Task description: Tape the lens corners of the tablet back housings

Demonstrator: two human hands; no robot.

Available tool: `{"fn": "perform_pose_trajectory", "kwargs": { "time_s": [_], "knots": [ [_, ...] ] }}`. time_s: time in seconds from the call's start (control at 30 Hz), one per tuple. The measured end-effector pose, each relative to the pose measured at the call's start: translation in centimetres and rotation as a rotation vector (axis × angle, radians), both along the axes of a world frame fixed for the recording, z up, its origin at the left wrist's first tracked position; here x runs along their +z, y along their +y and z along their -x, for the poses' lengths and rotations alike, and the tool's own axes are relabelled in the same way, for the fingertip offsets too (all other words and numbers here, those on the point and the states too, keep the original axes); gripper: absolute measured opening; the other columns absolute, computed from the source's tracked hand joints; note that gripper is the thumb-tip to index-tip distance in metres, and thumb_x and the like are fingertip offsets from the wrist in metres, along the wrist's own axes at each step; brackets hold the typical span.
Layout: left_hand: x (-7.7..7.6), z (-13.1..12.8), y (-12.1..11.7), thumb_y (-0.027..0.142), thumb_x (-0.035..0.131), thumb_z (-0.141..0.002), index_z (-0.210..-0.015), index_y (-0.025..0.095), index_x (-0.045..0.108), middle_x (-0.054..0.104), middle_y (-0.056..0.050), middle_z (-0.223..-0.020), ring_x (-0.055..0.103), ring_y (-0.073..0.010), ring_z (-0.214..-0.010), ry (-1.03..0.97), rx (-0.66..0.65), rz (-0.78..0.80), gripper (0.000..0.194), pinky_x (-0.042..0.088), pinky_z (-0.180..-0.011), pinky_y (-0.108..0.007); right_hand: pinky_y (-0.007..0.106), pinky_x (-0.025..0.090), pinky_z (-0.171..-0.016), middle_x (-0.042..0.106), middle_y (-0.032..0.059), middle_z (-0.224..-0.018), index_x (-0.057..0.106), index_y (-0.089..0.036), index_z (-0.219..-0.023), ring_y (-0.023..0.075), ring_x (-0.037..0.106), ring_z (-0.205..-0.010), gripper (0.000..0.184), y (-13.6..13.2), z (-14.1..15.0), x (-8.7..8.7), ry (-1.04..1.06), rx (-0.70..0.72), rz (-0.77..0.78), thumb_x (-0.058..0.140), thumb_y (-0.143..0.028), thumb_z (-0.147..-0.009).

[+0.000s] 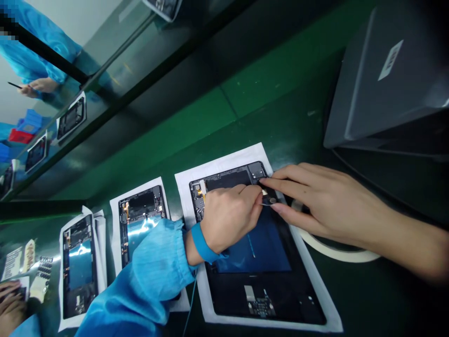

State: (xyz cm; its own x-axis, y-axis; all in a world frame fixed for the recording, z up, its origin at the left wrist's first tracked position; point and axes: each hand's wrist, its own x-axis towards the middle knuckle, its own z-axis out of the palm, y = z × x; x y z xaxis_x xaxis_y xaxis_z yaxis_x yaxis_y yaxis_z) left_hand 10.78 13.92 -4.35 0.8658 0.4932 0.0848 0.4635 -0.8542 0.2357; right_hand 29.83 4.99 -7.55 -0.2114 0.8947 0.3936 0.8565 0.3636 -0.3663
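An opened tablet [284, 297] with bare inner parts lies on a white sheet [329, 323] before me. My left hand [231, 213], in a blue sleeve and blue wristband, reaches over its upper half. Thumb and forefinger are pinched together near the right edge, beside a thin pale sliver; what they hold is too small to name. From the right, my right hand [315, 196] rests on the tablet's upper right edge. Its fingers are stretched and apart, the thumb near a small round part [272, 200].
Left of it lie a second opened tablet [142, 203] and a third [79, 267], both on white sheets. A roll of tape [336, 252] sits under my right forearm. A grey box [386, 93] stands at upper right. Another person's hands [12, 304] show at lower left.
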Motion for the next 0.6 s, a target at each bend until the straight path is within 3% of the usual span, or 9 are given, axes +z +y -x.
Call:
{"fn": "perform_pose_trajectory", "kwargs": {
  "time_s": [0.3, 0.6],
  "knots": [
    [-0.36, 0.09, 0.05, 0.028, 0.041, -0.106, -0.093, 0.019, 0.069, 0.073, 0.0, -0.075, 0.068, -0.0155, -0.062, -0.023, -0.055, 0.001, 0.032, 0.045, -0.056, -0.03, 0.038, 0.049, -0.077, 0.066, 0.0096, -0.104, 0.067, -0.013, -0.122, 0.0224, 0.061, -0.088, 0.039, -0.27, 0.52, -0.03, -0.045, -0.031, 0.028, 0.043, -0.037, -0.104],
    [0.17, -0.19, 0.8, 0.022, 0.056, -0.098, -0.084, 0.021, 0.073, 0.066, 0.003, -0.066, 0.062, -0.0148, -0.063, -0.031, 0.076, 0.157, 0.021, 0.041, -0.065, -0.031, 0.037, 0.043, -0.075, 0.068, 0.0091, -0.099, 0.068, -0.012, -0.12, 0.0222, 0.057, -0.086, 0.039, -0.67, 0.46, 0.41, -0.263, 0.002, -0.038, 0.045, -0.039, -0.104]
  ]
}}
